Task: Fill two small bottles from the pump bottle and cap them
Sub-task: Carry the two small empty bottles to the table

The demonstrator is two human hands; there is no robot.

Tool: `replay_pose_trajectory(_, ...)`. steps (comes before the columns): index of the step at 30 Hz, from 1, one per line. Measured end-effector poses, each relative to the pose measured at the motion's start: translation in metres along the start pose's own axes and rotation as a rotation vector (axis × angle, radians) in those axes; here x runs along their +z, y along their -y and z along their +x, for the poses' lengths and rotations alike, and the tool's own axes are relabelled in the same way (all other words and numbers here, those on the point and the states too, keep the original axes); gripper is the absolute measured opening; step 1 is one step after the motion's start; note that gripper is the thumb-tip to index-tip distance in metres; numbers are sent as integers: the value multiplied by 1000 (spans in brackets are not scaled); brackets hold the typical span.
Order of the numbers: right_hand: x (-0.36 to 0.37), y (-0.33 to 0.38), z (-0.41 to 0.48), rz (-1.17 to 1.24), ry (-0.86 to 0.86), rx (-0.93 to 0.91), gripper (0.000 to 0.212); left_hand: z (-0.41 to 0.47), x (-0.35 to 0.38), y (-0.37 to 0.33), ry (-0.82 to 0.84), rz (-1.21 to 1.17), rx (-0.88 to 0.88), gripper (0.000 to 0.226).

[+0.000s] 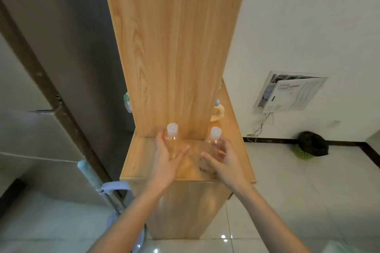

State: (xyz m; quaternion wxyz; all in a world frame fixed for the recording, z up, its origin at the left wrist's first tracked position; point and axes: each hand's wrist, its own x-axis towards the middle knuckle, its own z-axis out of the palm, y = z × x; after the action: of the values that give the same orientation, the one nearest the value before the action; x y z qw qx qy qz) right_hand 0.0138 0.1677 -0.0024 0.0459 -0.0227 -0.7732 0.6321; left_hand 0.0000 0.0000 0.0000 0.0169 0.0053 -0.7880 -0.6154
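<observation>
A left hand (167, 160) and right hand (225, 161), fingers spread, flank a left bottle (172, 136) and right bottle (215, 136), both clear, capped and upright at the fingertips against the wooden panel (174, 47). Bare shelf (139, 162) runs beneath the palms to its front edge. The wall box (287, 92) print is unreadable.

**Honey wood, clear plastic, greys around**

The cabinet (174, 47) at centre frame is light honey wood with darker streaked grain. The left bottle (172, 137) and right bottle (214, 140) are clear, their caps (172, 127) frosted white. The door (67, 37) at left is dark grey, the wall (308, 16) white, the skirting (271, 140) black. At right, a green mesh basket (302, 154) holds a black bag (312, 142). The mop handle (88, 172) at lower left is light blue.
</observation>
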Motion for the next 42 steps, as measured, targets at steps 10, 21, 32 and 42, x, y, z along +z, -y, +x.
replay_pose_trajectory(10, 0, 6, -6, 3, -12, -6, 24, 1, -3, -8, -12, -32, 30, 34)
replay_pose_trajectory(21, -22, -15, -130, 85, 43, 145, 35, -127, -45, 31, 31, -199, -129, 34)
replay_pose_trajectory(32, -3, -104, -252, 21, -2, 567, 24, -226, -46, 130, 120, -63, -502, 30)
replay_pose_trajectory(42, 15, -109, -291, 18, -180, 661, 32, -231, -51, 150, 334, 21, -476, 35)
